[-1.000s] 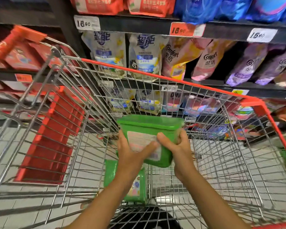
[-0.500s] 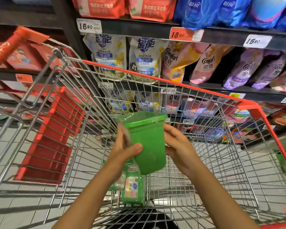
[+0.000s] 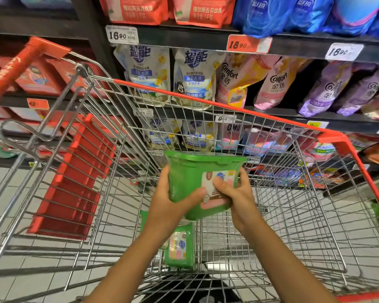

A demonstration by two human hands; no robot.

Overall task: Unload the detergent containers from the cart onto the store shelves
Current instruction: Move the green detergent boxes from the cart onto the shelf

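Beyond the cart's far side I see the store shelves [image 3: 293, 43], stocked with detergent pouches [image 3: 194, 77] behind price tags [image 3: 122, 35]. The wire cart [image 3: 206, 99] with its red rim fills most of my view. On its floor rests a green container [image 3: 179, 248], label towards me, partly hidden behind my left forearm. Inside the cart, well above its floor, is the green tub [image 3: 190, 178], upright, lid on top. My left hand [image 3: 164, 206] grips the tub's left side, thumb across the front. My right hand [image 3: 239, 197] grips the right side, thumb pressed on the label. The other fingers curl behind the tub, out of sight.
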